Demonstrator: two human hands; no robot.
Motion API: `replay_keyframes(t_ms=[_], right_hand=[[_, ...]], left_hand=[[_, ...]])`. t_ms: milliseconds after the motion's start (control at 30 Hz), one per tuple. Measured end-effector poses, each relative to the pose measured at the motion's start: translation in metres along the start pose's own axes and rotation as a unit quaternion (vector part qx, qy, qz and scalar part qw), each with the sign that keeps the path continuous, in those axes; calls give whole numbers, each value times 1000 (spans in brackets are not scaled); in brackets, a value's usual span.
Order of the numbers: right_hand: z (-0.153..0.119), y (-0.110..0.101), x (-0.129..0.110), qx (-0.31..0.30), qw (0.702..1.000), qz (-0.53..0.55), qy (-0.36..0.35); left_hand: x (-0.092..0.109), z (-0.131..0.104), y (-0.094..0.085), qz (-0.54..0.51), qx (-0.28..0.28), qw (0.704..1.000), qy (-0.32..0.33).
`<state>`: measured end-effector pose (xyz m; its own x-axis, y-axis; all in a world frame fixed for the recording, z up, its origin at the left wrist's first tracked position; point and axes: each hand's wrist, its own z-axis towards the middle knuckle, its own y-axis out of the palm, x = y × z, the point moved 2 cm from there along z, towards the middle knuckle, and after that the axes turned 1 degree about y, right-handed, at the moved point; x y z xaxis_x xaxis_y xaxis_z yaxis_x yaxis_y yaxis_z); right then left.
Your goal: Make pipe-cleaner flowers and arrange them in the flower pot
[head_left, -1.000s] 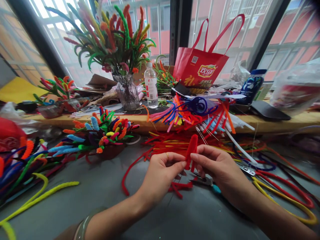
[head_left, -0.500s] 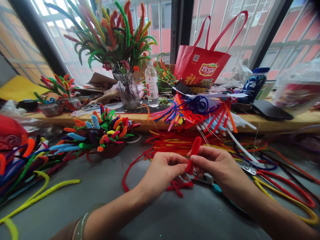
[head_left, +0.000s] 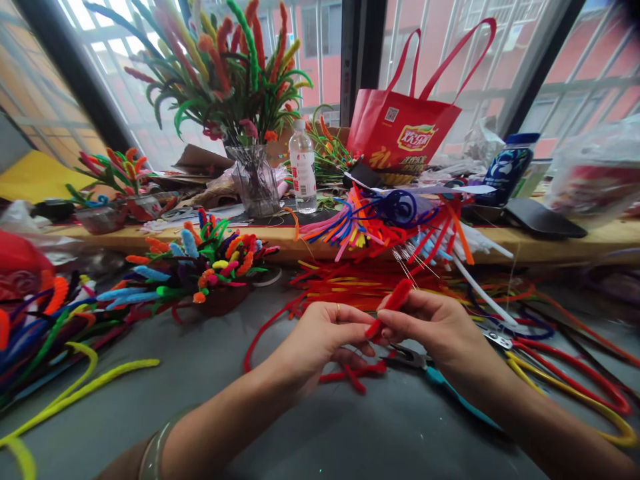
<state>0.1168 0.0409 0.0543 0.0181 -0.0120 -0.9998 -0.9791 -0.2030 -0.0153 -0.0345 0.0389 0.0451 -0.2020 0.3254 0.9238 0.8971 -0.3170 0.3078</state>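
Between my two hands is a short, fuzzy red pipe cleaner piece (head_left: 399, 295), tilted up to the right. My left hand (head_left: 325, 343), with a ring on one finger, pinches its lower end. The thumb and fingers of my right hand (head_left: 431, 323) are closed round its middle, so part of it is hidden. Below the hands, several short red pipe cleaner pieces (head_left: 354, 375) lie on the grey table (head_left: 320, 433). A pair of pliers with teal handles (head_left: 457, 395) lies partly under my right hand and forearm.
Many red pipe cleaners (head_left: 330, 287) lie behind my hands, beneath a wooden ledge (head_left: 310, 250). A bowl of coloured pieces (head_left: 220, 300) stands left. Yellow-green pipe cleaners (head_left: 110, 373) lie front left, yellow and red loops (head_left: 575, 407) right. The ledge holds a water bottle (head_left: 303, 170) and red bag (head_left: 400, 127).
The red piece has tipped from nearly upright to a slant toward the right, its top lower. My right hand has shifted slightly, and more of the pliers shows.
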Motion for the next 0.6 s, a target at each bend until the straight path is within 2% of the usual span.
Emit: replay_keyframes(t_ms=[267,500,600], right_hand=[[2,-3,4,7,1000,-11,-14],[5,-1,9,-6,999,47,6],[5,-1,8,-24,998,60,12]], left_hand=[[0,0,2,-9,-16,1000,9],[-8,5,-1,-17,29,999,16],[-8,5,-2,-31,29,999,18]])
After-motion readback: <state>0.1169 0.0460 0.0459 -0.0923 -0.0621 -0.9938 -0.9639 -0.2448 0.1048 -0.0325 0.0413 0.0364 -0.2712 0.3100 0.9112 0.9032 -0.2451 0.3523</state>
